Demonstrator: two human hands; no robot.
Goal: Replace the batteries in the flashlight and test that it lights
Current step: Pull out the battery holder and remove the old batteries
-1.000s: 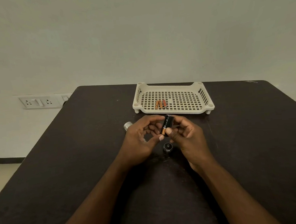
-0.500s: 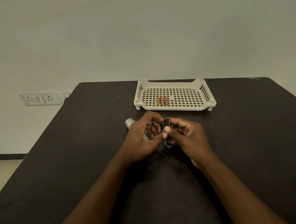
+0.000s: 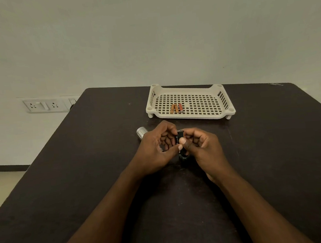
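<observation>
Pinched between left hand (image 3: pixel 154 150) and right hand (image 3: pixel 203 148) above the dark bench (image 3: pixel 83 174), a small black cylindrical battery holder (image 3: pixel 179 137), with a silver metal flashlight body (image 3: pixel 142 132) peeking beyond the left knuckles and three orange batteries (image 3: pixel 176 108) in a cream perforated plastic tray (image 3: pixel 191 117) farther back.

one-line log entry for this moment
hands: both on battery holder | tray: three batteries | flashlight: on table

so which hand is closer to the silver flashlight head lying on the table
Left. The left hand lies right against the silver flashlight head, partly covering it; the right hand is farther off, beyond the black battery holder.
</observation>
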